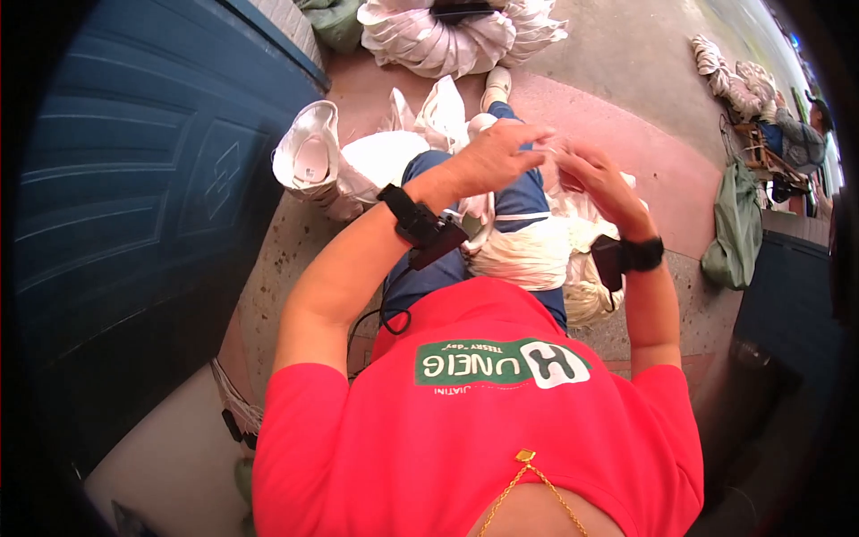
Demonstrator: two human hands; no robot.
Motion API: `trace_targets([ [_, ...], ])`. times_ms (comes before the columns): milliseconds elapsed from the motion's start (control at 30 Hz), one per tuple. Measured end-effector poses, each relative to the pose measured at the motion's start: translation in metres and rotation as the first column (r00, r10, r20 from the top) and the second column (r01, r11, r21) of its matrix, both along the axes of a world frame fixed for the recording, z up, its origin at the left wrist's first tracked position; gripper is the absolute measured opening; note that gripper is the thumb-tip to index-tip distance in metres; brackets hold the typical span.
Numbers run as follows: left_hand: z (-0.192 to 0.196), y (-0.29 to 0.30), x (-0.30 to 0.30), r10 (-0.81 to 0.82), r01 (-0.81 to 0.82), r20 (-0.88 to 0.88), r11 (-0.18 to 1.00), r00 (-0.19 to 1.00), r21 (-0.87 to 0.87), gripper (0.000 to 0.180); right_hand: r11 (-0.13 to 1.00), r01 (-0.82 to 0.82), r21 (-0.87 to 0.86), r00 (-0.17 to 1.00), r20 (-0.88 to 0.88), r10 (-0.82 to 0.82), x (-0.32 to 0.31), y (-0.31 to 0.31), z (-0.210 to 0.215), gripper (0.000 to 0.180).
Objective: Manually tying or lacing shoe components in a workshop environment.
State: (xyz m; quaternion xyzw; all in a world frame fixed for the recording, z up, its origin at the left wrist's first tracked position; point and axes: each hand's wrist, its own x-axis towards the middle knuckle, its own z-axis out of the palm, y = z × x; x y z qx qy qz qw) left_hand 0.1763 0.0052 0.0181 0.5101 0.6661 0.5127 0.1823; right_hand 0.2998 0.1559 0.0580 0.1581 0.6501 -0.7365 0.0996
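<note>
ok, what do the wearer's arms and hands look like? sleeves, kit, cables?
Left hand and right hand: no gloves. Short red sleeves. A black strap on each wrist, each with a dark boxy module. Thin black cable loops below the left module.

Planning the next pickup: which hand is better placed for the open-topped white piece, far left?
Left, likely: the left hand is nearer the white piece; the right hand would have to reach past it.

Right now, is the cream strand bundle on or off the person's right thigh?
On: the cream strand bundle lies across the right leg of the blue jeans, with denim showing above and below it.
</note>
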Motion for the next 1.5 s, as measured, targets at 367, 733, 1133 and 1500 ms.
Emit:
trace_targets([
  [367,0.051,-0.004,0.033,-0.128,0.145,0.503,0.989,0.855,0.005,0.02,0.927,0.345,-0.148,0.935,-0.029,-0.353,-0.026,-0.016,-0.025,0.027],
  [733,0.041,0.006,0.018,0.361,-0.339,0.681,0.925,0.637,-0.173,0.019,0.874,0.417,-0.25,0.863,-0.193,-0.467,-0.036,-0.03,-0.013,0.025],
  [1133,0.037,0.004,0.028,0.453,-0.445,0.451,0.886,0.769,-0.131,0.019,0.869,0.377,-0.32,0.845,-0.265,-0.465,-0.033,-0.036,-0.017,0.027],
  [1500,0.038,-0.007,0.023,0.346,-0.331,0.111,0.935,0.932,-0.13,0.017,0.915,0.343,-0.211,0.862,-0.317,-0.396,-0.029,-0.038,-0.021,0.021],
])
